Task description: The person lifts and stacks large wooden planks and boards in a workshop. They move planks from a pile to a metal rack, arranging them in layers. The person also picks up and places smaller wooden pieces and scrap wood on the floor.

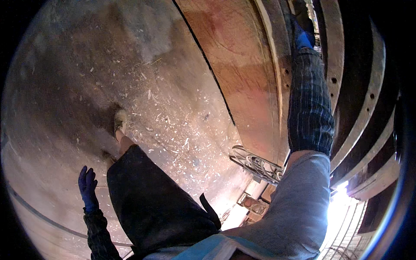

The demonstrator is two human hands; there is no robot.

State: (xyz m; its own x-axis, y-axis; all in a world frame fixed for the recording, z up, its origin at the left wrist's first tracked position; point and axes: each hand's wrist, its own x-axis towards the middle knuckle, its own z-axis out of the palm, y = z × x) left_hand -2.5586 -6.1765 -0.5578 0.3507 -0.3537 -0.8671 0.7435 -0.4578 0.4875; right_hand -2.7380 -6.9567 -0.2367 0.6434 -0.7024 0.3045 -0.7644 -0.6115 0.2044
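My left hand (88, 186), in a dark blue glove, hangs at the left over the floor. Its fingers are spread and it holds nothing. The right arm, in a dark striped sleeve, stretches far forward along a row of curved brown slats. At its end my right hand (304, 39), in a blue glove, is beside the slats (333, 78) at the upper right. Shadow covers its fingers, so what it touches or grips cannot be made out.
Pale shavings (177, 147) litter the grey-brown floor (78, 56). A large reddish-brown panel (234, 65) runs beside the right arm. Near its lower end is a metal frame with scrollwork (255, 164). My shoe (121, 119) is on the floor at the left.
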